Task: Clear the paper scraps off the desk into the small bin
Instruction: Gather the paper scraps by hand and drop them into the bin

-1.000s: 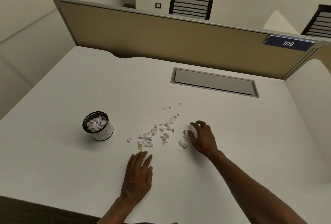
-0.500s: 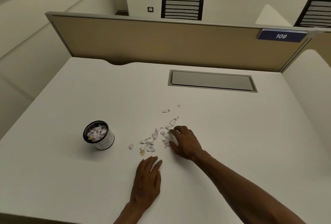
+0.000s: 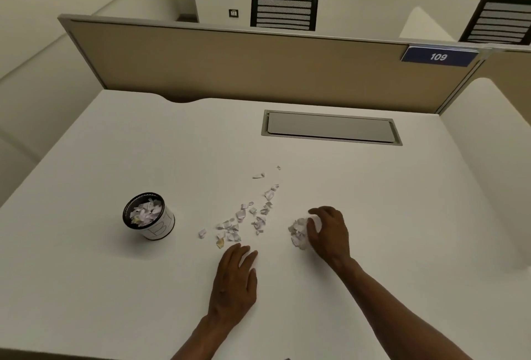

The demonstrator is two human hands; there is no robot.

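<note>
Clearly the right hand (image 3: 327, 230) is cupped for raking: its fingers (image 3: 319, 211) curl loosely around a small heap of paper scraps (image 3: 298, 231), thumb below and fingertips above, palm turned toward the left. The curl looks half closed, gathering rather than pinching, and the heap rests against the palm side of the hand on the desk (image 3: 143, 144). I judge this shape is meant to herd many tiny pieces together so they can be lifted or pushed in one go.

The left hand (image 3: 234, 282) lies flat, palm down, fingers straight and close together, holding nothing. Its fingertips stop just short of the nearest loose scraps (image 3: 235, 221), so it may serve as a wall to sweep against, or simply as a brace.

The loose scraps form a thin trail between the two hands and beyond. Its long axis runs diagonally, from the near left end by a yellowish piece (image 3: 220, 242) up and away to the right, ending in two stray bits (image 3: 258, 176) toward the grey cable hatch (image 3: 330, 127).

The small bin (image 3: 148, 216) stands upright, well apart to the left of the trail, open mouth upward and already partly filled with scraps. Much paper remains on the desk.
</note>
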